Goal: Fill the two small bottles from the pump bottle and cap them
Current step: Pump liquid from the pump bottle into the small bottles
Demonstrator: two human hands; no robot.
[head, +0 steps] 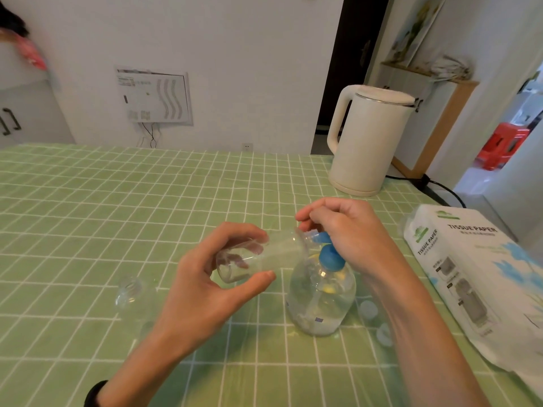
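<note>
The person stands at the counter, which is covered in a green checked cloth, with both hands working just in front of them. The left hand has its grip grasping a small clear bottle, thumb beneath and fingers curled over the top. The bottle is lifted off the counter and tipped almost onto its side, base toward the left and open neck pointing right. That neck meets the spout of the blue pump head. I cannot tell whether anything is inside the small bottle.

The right hand comes in from the right, its grip clenched around the pump head, fingers folded over the spout end. Beneath it the pump bottle stands upright on the cloth, see-through, its dip tube visible inside.

A second small bottle stands upright on the counter to the left of the left hand, well apart from the pump bottle, its threaded mouth uncovered. Two pale caps lie on the cloth just right of the pump bottle, partly hidden behind the right forearm.

Farther back on the right a cream electric kettle stands near the counter's far edge, with a black cord trailing off beside it. A pack of tissue paper lies along the right edge. A dark wristband circles the left wrist.
</note>
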